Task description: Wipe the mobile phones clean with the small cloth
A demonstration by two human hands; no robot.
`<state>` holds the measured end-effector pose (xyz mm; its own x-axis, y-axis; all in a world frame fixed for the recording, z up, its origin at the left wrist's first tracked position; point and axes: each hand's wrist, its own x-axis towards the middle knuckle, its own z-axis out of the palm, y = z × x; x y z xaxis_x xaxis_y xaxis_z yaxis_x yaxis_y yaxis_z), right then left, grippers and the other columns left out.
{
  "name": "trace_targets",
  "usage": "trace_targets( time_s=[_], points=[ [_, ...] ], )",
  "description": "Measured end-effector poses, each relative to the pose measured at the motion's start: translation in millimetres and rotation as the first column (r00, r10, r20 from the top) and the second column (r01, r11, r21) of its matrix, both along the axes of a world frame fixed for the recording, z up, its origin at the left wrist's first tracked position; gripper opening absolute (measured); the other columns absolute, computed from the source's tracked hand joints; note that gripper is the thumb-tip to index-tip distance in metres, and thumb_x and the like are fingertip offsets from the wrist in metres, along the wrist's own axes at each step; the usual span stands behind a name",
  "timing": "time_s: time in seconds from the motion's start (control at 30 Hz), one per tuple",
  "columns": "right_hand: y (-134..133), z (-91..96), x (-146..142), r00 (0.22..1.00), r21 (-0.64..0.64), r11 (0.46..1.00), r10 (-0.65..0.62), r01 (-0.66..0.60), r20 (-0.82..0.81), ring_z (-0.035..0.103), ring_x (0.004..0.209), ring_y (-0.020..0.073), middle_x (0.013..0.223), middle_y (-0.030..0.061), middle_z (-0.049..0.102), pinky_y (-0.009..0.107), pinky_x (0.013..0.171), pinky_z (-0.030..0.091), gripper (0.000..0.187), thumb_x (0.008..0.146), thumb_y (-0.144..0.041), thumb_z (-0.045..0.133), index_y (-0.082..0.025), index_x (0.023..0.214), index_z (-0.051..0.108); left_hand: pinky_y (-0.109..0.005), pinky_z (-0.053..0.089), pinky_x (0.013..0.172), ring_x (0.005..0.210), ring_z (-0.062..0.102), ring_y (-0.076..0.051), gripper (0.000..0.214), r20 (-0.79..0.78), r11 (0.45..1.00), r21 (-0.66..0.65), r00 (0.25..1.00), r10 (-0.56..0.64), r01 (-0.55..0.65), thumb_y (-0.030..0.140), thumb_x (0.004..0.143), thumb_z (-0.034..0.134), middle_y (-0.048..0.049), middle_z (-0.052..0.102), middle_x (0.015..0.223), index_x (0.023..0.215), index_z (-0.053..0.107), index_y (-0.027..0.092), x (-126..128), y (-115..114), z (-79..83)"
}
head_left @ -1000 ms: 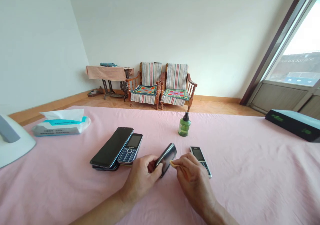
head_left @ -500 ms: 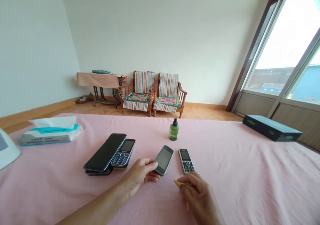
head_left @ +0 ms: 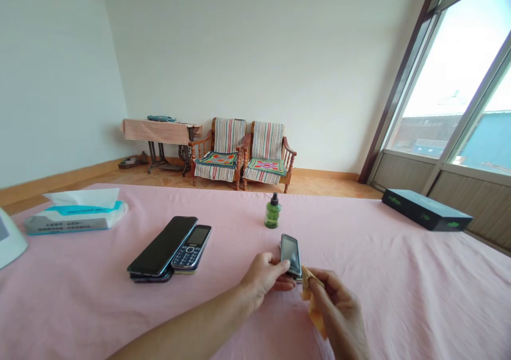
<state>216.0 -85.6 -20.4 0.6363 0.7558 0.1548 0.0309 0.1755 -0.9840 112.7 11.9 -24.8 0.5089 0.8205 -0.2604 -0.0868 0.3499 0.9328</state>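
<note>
My left hand (head_left: 268, 272) grips a small touchscreen phone (head_left: 290, 253) by its lower left side, thumb at the edge of the screen. The phone is tilted and sits over the spot of a keypad phone, which is almost wholly hidden behind it. Just to the right, my right hand (head_left: 339, 301) pinches a yellow cloth (head_left: 315, 317) that hangs below the fingers. One end of the cloth is close to the phone's lower right corner; whether they touch I cannot tell. A green spray bottle (head_left: 272, 212) with a black top stands beyond the phone.
On the pink tablecloth (head_left: 99, 307), a large black smartphone (head_left: 163, 247) lies stacked on another, beside a dark keypad phone (head_left: 192, 248). A tissue pack (head_left: 75, 216) and a white object (head_left: 10, 240) are at the left. A black box (head_left: 425, 211) lies far right.
My left hand has moved right with the touchscreen phone, over the keypad phone. My right hand has shifted slightly right and turned, and more of the yellow cloth shows.
</note>
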Motion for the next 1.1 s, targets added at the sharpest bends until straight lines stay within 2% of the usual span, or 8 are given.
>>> trace_targets(
  time_s=[0.17, 0.3, 0.37, 0.47, 0.53, 0.63, 0.9, 1.1],
  points=[
    [-0.1, -3.2, 4.2, 0.998, 0.006, 0.999, 0.046, -0.045, -0.046, 0.054, 0.053, 0.0145, 0.060, 0.0027, 0.062, 0.021, 0.043, 0.038, 0.037, 0.066, -0.050, 0.070, -0.017, 0.080, 0.070, -0.029, 0.053, 0.052, 0.050, 0.066, -0.019, 0.042, -0.084, 0.997, 0.065, 0.996, -0.030, 0.036, 0.043, 0.062, 0.082, 0.0005, 0.063, 0.053, 0.074, 0.053, 0.015, -4.9, -4.0, -8.1],
    [1.9, -4.5, 16.0, 0.991, -0.043, 0.998, 0.045, -0.051, -0.126, 0.050, 0.048, 0.0110, 0.062, 0.0019, 0.063, 0.019, 0.039, 0.035, 0.039, 0.066, -0.048, 0.072, -0.016, 0.089, 0.069, -0.028, 0.052, 0.050, 0.048, 0.064, -0.018, 0.037, -0.121, 0.989, 0.147, 0.993, 0.002, 0.016, 0.039, 0.065, 0.079, 0.0015, 0.062, 0.053, 0.073, 0.052, 0.015, -7.5, -5.5, -10.3],
    [5.4, -0.4, 23.6, 0.979, -0.065, 0.995, 0.055, -0.069, -0.196, 0.053, 0.051, 0.0120, 0.066, 0.0035, 0.066, 0.018, 0.042, 0.037, 0.042, 0.064, -0.047, 0.073, -0.015, 0.090, 0.069, -0.028, 0.051, 0.051, 0.050, 0.063, -0.017, 0.028, -0.127, 0.977, 0.212, 0.991, 0.049, -0.022, 0.031, 0.070, 0.075, 0.0005, 0.063, 0.057, 0.075, 0.053, 0.015, -6.9, -5.7, -8.4],
    [15.0, 10.0, 32.4, 0.959, -0.048, 0.993, 0.096, -0.112, -0.267, 0.058, 0.056, 0.0132, 0.068, 0.0047, 0.068, 0.019, 0.046, 0.040, 0.041, 0.061, -0.044, 0.076, -0.014, 0.087, 0.069, -0.030, 0.052, 0.068, 0.073, 0.066, -0.020, 0.014, -0.096, 0.945, 0.318, 0.989, 0.112, -0.076, 0.015, 0.073, 0.068, -0.0053, 0.068, 0.078, 0.083, 0.059, 0.013, -3.3, -7.1, -1.4],
    [24.2, 16.1, 35.4, 0.947, -0.033, 0.985, 0.152, -0.168, -0.284, 0.057, 0.053, 0.0120, 0.065, 0.0033, 0.067, 0.019, 0.045, 0.040, 0.036, 0.061, -0.042, 0.076, -0.013, 0.083, 0.069, -0.031, 0.049, 0.083, 0.090, 0.065, -0.021, 0.018, -0.059, 0.929, 0.362, 0.993, 0.107, -0.078, 0.009, 0.075, 0.063, -0.0079, 0.069, 0.094, 0.093, 0.061, 0.013, 0.1, -9.3, 4.6],
    [39.1, 18.8, 36.6, 0.935, -0.035, 0.968, 0.230, -0.249, -0.271, 0.057, 0.051, 0.0117, 0.061, 0.0027, 0.066, 0.020, 0.047, 0.042, 0.029, 0.059, -0.037, 0.076, -0.013, 0.074, 0.068, -0.032, 0.046, 0.092, 0.102, 0.062, -0.021, 0.028, -0.005, 0.922, 0.383, 0.998, 0.059, -0.053, 0.006, 0.078, 0.055, -0.0083, 0.067, 0.107, 0.104, 0.061, 0.014, 4.5, -13.4, 11.8],
    [51.7, 16.5, 37.0, 0.924, -0.089, 0.934, 0.324, -0.347, -0.204, 0.056, 0.049, 0.0112, 0.057, 0.0012, 0.064, 0.020, 0.048, 0.041, 0.027, 0.060, -0.036, 0.075, -0.012, 0.071, 0.069, -0.030, 0.044, 0.097, 0.112, 0.058, -0.020, 0.052, 0.087, 0.932, 0.361, 0.996, -0.014, -0.019, -0.005, 0.067, 0.044, -0.0077, 0.065, 0.116, 0.114, 0.056, 0.014, 12.5, -14.9, 11.9],
    [51.3, 21.2, 53.1, 0.949, -0.122, 0.945, 0.290, -0.304, -0.122, 0.055, 0.050, 0.0111, 0.060, 0.0016, 0.066, 0.020, 0.048, 0.040, 0.026, 0.059, -0.037, 0.073, -0.014, 0.069, 0.068, -0.028, 0.046, 0.092, 0.109, 0.060, -0.021, 0.056, 0.079, 0.928, 0.373, 0.996, -0.041, 0.008, -0.007, 0.061, 0.043, -0.0057, 0.066, 0.114, 0.110, 0.057, 0.015, 35.5, -8.6, 7.6]
  ],
)
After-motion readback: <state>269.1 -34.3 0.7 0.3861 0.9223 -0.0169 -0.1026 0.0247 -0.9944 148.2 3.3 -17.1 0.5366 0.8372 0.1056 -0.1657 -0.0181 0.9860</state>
